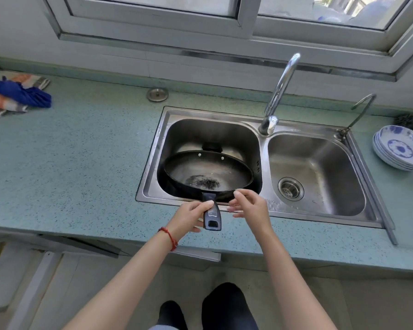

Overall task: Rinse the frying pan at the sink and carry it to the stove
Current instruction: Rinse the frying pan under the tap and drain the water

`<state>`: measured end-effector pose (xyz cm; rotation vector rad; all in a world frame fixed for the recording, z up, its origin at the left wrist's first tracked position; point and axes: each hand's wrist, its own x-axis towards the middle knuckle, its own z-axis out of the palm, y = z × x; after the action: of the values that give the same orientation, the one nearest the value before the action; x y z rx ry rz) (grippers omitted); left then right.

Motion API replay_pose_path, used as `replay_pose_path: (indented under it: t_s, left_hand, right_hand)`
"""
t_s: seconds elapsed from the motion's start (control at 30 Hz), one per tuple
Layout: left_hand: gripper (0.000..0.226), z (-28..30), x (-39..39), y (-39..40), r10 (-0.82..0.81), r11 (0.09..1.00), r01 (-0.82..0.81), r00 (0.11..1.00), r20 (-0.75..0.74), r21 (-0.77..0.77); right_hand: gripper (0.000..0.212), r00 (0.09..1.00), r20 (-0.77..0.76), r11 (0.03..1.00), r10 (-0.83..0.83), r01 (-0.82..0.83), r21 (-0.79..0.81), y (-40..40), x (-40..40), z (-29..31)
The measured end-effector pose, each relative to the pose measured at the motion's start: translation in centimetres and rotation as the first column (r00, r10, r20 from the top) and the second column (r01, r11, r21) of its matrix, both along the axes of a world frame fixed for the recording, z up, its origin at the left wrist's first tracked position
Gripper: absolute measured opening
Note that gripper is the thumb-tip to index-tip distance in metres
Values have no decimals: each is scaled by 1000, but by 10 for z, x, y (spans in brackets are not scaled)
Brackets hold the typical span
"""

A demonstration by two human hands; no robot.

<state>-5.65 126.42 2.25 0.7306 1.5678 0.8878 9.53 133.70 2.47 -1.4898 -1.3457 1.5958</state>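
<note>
The black frying pan [208, 173] sits tilted in the sink's [248, 120] left basin, a dark speckled patch on its grey-worn floor. The left hand [188, 219] grips its handle over the front rim; the right hand [249, 206] hovers beside, fingers loosely curled, holding nothing.

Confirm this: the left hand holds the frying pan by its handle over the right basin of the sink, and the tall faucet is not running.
Wrong basin. In the head view the left hand grips the handle of the frying pan over the left basin of the sink, not the right basin, which holds only its drain strainer. No water shows at the tall faucet.
</note>
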Motion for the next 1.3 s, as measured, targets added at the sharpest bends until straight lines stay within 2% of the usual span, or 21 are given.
replay_pose_path:
  t_s: [0.13,0.37,0.5,0.73,0.87,1.03,1.3]
  left_hand:
    - [22,-2,0,0,22,1000,-22,1000,-6,-8]
    - [36,12,10,1,114,993,-115,993,-24,-36]
    - [61,12,10,-3,116,993,-118,990,-78,-9]
    - [68,15,12,-1,134,991,-136,983,-129,-5]
    - [75,14,14,0,167,985,-171,981,-103,-27]
    - [66,16,14,0,177,984,-179,979,-101,-15]
    - [60,17,15,1,208,977,-210,976,-59,-28]
  right_hand:
    - [16,1000,11,999,21,-22,36,45,9,-9]
    - [16,997,0,996,83,-83,24,129,21,-15]
    - [17,994,15,994,108,-109,21,165,19,-21]
    - [27,998,-40,998,-52,53,15,219,13,-28]
    - [26,986,17,986,-164,164,21,241,14,-32]
    - [11,984,17,978,-176,173,118,253,11,-33]
    - [15,964,17,953,-265,260,153,253,-1,-35]
